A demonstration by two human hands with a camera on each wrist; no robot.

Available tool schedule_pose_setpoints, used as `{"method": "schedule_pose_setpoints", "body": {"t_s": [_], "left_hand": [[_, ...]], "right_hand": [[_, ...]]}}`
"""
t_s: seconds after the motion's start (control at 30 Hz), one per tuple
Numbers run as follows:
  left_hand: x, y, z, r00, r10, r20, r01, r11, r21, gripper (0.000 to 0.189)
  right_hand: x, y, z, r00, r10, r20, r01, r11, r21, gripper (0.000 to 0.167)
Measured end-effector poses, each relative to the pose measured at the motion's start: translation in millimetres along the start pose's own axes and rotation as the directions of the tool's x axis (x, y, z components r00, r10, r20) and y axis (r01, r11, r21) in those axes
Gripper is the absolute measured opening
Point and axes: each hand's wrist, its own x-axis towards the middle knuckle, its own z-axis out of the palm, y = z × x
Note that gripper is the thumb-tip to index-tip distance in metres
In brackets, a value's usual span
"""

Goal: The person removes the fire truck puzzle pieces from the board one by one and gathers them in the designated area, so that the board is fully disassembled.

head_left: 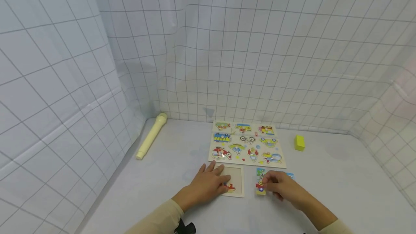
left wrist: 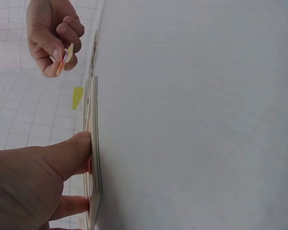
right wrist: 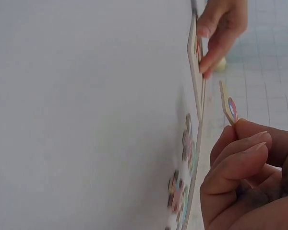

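Observation:
My left hand [head_left: 206, 185] rests over the left side of a small square wooden puzzle tray [head_left: 239, 176], fingers spread. A red printed puzzle piece [head_left: 231, 188] lies low in the tray, partly covered by that hand. In the left wrist view, the thumb and a finger press on the tray's face. My right hand [head_left: 283, 187], to the right of the tray, pinches a thin wooden puzzle piece [right wrist: 229, 106] with red and blue print between thumb and forefinger. It is held above the table. Loose puzzle pieces [right wrist: 175, 191] lie below the right hand, partly hidden by it in the head view.
Behind the tray lies a larger vehicle peg puzzle board [head_left: 247, 149]. A yellow block [head_left: 299, 143] stands to its right. At the far left is a pale yellow microphone-shaped stick [head_left: 152, 136]. Grid-patterned cloth [head_left: 227, 46] hangs round the table's back and sides.

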Motion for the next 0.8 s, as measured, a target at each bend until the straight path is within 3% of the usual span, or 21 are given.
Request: {"method": "schedule_pose_setpoints", "body": {"t_s": [0.17, 0.33, 0.5, 0.8], "left_hand": [[-0.4, -1.4, 0.1, 1.000, 0.003, 0.002, -0.003, 1.000, 0.005, 0.039], [-1.9, -1.4, -0.3, 1.000, 0.005, 0.010, -0.005, 1.000, 0.008, 0.039], [-2.1, -1.6, -0.3, 1.000, -0.009, 0.015, 0.008, 1.000, 0.007, 0.039], [-1.9, -1.6, 0.6, 1.000, 0.004, 0.025, -0.004, 1.000, 0.000, 0.041]], "right_hand": [[-30.1, 19, -36, 0.996, 0.067, -0.056, -0.068, 0.998, -0.014, 0.019], [-50.8, 39, -56, 0.990, 0.126, -0.064, -0.128, 0.991, -0.035, 0.018], [-57.0, 47, -63, 0.992, 0.118, -0.034, -0.121, 0.990, -0.079, 0.014], [-59.9, 51, -65, 0.993, 0.108, -0.054, -0.115, 0.980, -0.161, 0.012]]}}
